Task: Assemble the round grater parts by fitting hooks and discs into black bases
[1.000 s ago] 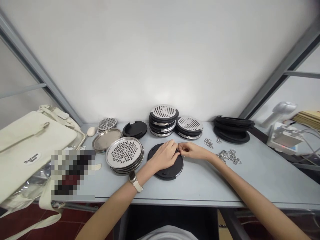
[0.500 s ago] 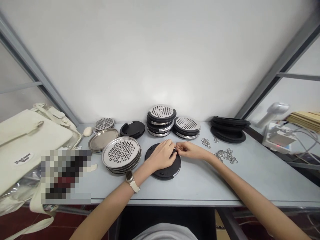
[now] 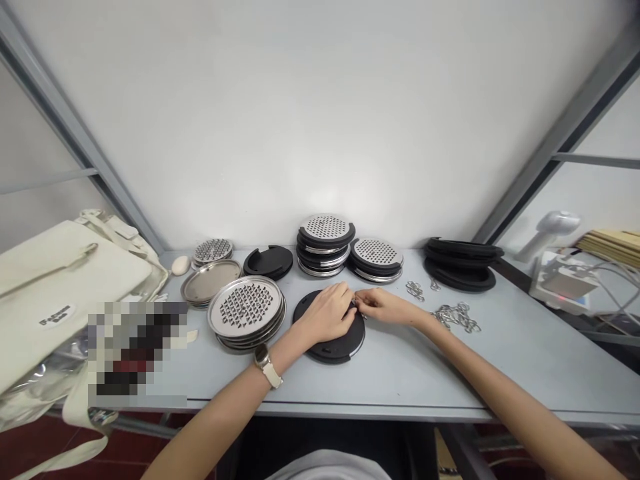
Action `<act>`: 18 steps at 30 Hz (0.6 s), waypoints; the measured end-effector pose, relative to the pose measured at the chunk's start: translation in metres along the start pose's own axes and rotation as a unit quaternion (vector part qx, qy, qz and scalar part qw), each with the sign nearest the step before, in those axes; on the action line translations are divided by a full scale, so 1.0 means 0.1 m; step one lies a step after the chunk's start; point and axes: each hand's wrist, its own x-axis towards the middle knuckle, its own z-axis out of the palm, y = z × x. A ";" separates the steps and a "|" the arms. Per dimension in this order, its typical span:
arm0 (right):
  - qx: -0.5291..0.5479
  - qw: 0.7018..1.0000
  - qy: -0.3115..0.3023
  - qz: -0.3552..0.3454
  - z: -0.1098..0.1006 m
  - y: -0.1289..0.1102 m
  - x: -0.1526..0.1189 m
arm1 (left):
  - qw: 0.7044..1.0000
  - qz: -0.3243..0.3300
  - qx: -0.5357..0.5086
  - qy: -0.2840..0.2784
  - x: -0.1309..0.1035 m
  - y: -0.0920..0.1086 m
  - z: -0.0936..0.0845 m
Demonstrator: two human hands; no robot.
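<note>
A black round grater holder (image 3: 334,348) lies on the table in front of me, with a strip of metal showing along its lower right rim. My left hand (image 3: 327,312) lies across its top, fingers curled together toward the far right edge, gripping it there. At that edge the fingertips of my right hand (image 3: 373,303) are pinched on a small metal clip, mostly hidden between the two hands. Just left of the holder stands a stack of round metal grater plates (image 3: 246,308). Loose metal clips (image 3: 456,316) lie in a pile beside my right forearm.
Behind are a stack of holders with grater plates (image 3: 326,230), a shorter stack (image 3: 377,253), and a black holder (image 3: 269,260). Plain metal discs (image 3: 213,280) sit left. More black holders (image 3: 463,263) stand right, near a handheld scanner (image 3: 550,230). A cream bag (image 3: 85,273) covers the left end.
The whole view has shifted slightly. Both hands keep to the same edge of the black holder, the right fingertips still pinched there.
</note>
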 end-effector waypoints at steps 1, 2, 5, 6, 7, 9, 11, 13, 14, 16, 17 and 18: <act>-0.001 1.000 0.000 0.001 0.00 0.00 0.00 | 1.000 0.000 0.001 0.000 0.00 0.00 0.00; -0.002 1.000 0.000 0.002 0.00 0.01 0.00 | 1.000 0.000 0.002 0.000 0.00 0.00 0.00; -0.002 1.000 0.000 0.004 0.00 0.01 0.00 | 1.000 0.002 0.005 -0.003 0.00 0.00 -0.01; -0.001 1.000 0.000 0.004 0.00 0.01 0.00 | 1.000 0.002 0.006 -0.003 0.00 0.00 -0.01; -0.001 1.000 0.000 0.004 0.00 0.01 0.00 | 1.000 0.002 0.007 -0.004 0.00 0.00 -0.01; 0.000 1.000 -0.002 0.003 0.00 0.01 -0.01 | 1.000 0.001 0.008 -0.005 0.00 0.00 -0.02; 0.000 1.000 -0.004 0.003 0.00 0.01 -0.01 | 1.000 0.001 0.008 -0.006 0.00 0.00 -0.02; 0.000 1.000 -0.007 0.002 0.00 0.01 0.00 | 1.000 0.001 0.008 -0.006 0.00 0.01 -0.02; 0.000 1.000 -0.008 0.003 0.00 0.01 0.00 | 1.000 0.001 0.007 -0.007 0.00 0.01 -0.02; 0.001 1.000 -0.009 0.003 0.00 0.00 -0.01 | 1.000 0.002 0.008 -0.008 0.00 0.01 -0.02; 0.001 1.000 -0.009 0.003 0.00 -0.01 -0.01 | 1.000 0.003 0.008 -0.008 0.00 0.01 -0.02; 0.001 1.000 -0.009 0.003 -0.01 -0.01 -0.01 | 1.000 0.003 0.008 -0.009 0.00 0.01 -0.02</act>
